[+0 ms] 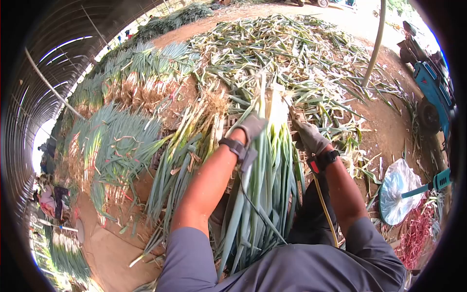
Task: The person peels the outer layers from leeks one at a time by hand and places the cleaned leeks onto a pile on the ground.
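A bunch of long green onions [272,160] lies in front of me, white stalks away from me and leaves hanging toward my lap. My left hand [253,127], in a grey glove, is closed around a stalk at the bunch's left side; motion blurs its fingertips. My gloved right hand [309,135] is to the right of the white stalks, its fingers bent around something thin and dark that I cannot make out. A yellowish tube [325,207] runs down from below that hand. More untrimmed onions with roots [194,126] lie just left of the bunch.
Loose leaves [277,48] cover the ground ahead. Tied onion bundles [116,136] lie in rows at the left. A pole [377,44] rises at the back right, near a blue machine [434,87]. A plastic-covered round seat [396,191] and red ties [416,233] are at the right.
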### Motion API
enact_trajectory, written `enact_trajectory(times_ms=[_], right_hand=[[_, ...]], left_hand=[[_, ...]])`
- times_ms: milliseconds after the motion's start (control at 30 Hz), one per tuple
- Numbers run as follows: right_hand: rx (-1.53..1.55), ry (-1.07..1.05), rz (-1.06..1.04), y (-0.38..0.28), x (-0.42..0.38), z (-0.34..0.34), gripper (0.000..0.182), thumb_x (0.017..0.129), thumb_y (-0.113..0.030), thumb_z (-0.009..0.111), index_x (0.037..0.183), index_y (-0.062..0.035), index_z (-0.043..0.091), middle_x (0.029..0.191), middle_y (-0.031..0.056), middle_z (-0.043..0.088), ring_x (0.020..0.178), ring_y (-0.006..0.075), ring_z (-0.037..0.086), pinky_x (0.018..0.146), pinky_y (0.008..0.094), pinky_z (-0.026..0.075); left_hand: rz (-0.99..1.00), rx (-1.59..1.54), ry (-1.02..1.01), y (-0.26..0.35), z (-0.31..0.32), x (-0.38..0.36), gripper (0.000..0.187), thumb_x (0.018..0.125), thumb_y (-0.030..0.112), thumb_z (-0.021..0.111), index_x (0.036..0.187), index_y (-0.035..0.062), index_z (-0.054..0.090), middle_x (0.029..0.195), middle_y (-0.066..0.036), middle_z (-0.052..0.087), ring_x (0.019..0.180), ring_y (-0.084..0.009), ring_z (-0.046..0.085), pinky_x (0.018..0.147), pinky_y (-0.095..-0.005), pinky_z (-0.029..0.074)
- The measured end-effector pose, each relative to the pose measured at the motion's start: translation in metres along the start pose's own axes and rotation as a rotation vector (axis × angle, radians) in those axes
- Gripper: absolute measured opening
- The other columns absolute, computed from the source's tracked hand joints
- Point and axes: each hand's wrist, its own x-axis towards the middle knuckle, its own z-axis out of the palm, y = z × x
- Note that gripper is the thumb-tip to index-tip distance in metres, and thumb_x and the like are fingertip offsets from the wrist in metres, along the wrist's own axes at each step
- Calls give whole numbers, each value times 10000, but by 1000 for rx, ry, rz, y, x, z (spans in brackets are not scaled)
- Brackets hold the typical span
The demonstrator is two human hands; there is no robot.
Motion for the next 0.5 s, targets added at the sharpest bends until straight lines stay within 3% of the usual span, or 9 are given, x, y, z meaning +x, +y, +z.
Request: enact_trajectory(times_ms=[33, 67, 100, 167, 267, 300, 367, 400, 500], right_hand=[[2, -17, -29, -2, -3, 4, 465, 981, -560, 549, 991, -101, 626, 681, 23, 572, 507, 145, 530, 454, 298, 413], [78, -52, -18, 2, 0, 9, 456, 974, -544, 570, 1018, -94, 628, 681, 18, 563, 514, 137, 523, 460, 295, 405], [53, -113, -34, 4, 2, 14, 458, 970, -528, 596, 1069, -82, 626, 680, 8, 547, 511, 124, 509, 457, 291, 391], [-11, -211, -12, -9, -3, 34, 508, 982, -583, 560, 1084, -86, 573, 772, 29, 588, 533, 126, 554, 460, 273, 420], [-68, -341, -2, -27, -21, 79, 565, 993, -607, 536, 1098, -53, 574, 777, 33, 586, 546, 122, 549, 472, 283, 444], [-134, -372, -8, -28, -21, 92, 580, 997, -609, 528, 1102, -40, 574, 773, 34, 582, 551, 122, 546, 475, 284, 450], [-267, -441, -15, -17, -22, 119, 594, 1021, -581, 475, 1071, -5, 607, 775, 50, 593, 581, 134, 567, 504, 316, 485], [-326, -481, -12, -10, -19, 130, 590, 1021, -569, 472, 1059, 2, 616, 764, 52, 587, 575, 143, 567, 503, 330, 483], [-410, -504, -4, 13, -11, 161, 576, 1017, -543, 475, 1059, 10, 631, 739, 53, 575, 555, 162, 567, 496, 350, 470]], left_hand=[[-149, -97, -47, 23, 12, -35, 599, 1035, 387, 479, 1540, 73, 407, 1435, -203, 558, 1317, -336, 549, 1135, -386, 425], [51, 130, -22, -5, 37, -24, 694, 1025, 490, 456, 1562, 58, 375, 1533, -213, 478, 1383, -352, 497, 1180, -380, 368], [20, 109, -92, -2, 43, -46, 723, 1027, 483, 485, 1573, 35, 333, 1583, -220, 414, 1433, -345, 447, 1186, -376, 350], [291, -66, 23, -27, 59, -80, 647, 1025, 422, 545, 1521, 22, 437, 1493, -222, 526, 1371, -313, 519, 1151, -363, 388], [287, -519, 60, -96, 51, -104, 442, 1000, 301, 633, 1343, 22, 636, 1243, -134, 710, 1050, -185, 685, 944, -292, 526], [59, -660, 150, -106, 39, -119, 404, 985, 247, 625, 1307, 4, 651, 1200, -124, 726, 984, -150, 695, 878, -275, 544], [-126, -113, 483, -194, 31, -112, 322, 951, 239, 574, 1188, 95, 738, 1143, -170, 739, 1029, -302, 719, 907, -365, 554], [-243, -44, 496, -225, 30, -115, 373, 950, 318, 561, 1251, 158, 712, 1190, -178, 714, 1080, -363, 694, 952, -432, 538], [-605, 262, 527, -257, 28, -114, 469, 914, 347, 620, 1335, 140, 643, 1220, -175, 712, 1083, -349, 702, 927, -437, 551]])
